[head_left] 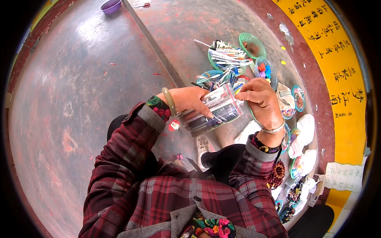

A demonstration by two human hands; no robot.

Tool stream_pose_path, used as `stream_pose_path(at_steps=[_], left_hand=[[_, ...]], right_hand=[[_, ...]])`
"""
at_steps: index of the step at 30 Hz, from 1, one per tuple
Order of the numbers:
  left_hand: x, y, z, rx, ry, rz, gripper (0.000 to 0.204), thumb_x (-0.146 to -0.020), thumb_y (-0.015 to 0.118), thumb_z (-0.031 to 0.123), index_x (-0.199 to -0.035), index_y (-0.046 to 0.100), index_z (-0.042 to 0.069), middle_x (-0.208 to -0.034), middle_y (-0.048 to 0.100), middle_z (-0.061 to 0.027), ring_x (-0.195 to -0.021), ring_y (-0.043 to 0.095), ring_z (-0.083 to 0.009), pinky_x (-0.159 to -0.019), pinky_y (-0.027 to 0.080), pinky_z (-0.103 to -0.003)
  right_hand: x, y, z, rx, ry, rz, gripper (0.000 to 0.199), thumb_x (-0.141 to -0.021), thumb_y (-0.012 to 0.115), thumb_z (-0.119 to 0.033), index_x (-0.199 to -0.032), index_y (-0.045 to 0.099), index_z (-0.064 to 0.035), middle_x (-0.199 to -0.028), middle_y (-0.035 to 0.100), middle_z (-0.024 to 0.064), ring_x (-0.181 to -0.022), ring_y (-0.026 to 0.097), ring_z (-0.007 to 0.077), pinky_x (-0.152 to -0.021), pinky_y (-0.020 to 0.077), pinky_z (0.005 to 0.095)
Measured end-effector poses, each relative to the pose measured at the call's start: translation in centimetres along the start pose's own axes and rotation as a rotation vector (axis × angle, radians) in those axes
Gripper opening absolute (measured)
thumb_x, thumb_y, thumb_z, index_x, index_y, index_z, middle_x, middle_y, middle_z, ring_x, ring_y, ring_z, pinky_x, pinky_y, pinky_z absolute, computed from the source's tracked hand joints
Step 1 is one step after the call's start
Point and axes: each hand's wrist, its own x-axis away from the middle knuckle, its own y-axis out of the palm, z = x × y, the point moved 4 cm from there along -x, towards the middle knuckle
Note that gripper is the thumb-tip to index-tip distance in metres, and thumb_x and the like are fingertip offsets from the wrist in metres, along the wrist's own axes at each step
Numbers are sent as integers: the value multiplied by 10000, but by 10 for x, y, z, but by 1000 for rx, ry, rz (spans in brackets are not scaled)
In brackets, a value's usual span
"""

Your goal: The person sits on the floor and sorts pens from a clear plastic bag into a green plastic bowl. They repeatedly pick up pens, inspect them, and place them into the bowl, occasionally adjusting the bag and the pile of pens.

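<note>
Between my two hands is a clear zip-lock bag [225,104] with several pens in it, held tilted above the floor. My left hand [185,100], with a pale bangle at its wrist, grips the bag's left part, its thumb lying across the plastic. The fingers of my right hand [260,99] are pinched on the bag's right end, by the red zip strip. Just beyond the bag stand a green basin [211,59] heaped with white pens and a blue basin [204,75] of more pens, partly hidden by the bag and my hands.
A green bowl [254,44] and a clear tub [262,63] with bright pieces stand at the far right. Several tubs and white bags [306,129] line the right wall. A purple basin [111,6] sits far left, beside a groove [152,43] in the floor.
</note>
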Motion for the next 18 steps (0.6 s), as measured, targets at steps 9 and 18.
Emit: stream_pose_path(at_steps=[9,18], left_hand=[[-1,-2,-1,45,-20,35,380,-734,715,164,-1014,533,-18,-755,595,-53,-498,537,-91,-398,402,-224],[-1,-4,-1,140,66,15,395,-754,697,159,-1068,532,-16,-799,612,-47,-506,543,-90,-398,402,-213]], right_hand=[[-6,13,-8,-70,-27,-23,343,-601,581,108,-866,671,-91,-863,616,72,-854,568,268,-783,423,350],[-2,1,11,-208,261,261,256,-729,625,34,-982,636,-4,-989,607,93,-942,574,200,-805,441,289]])
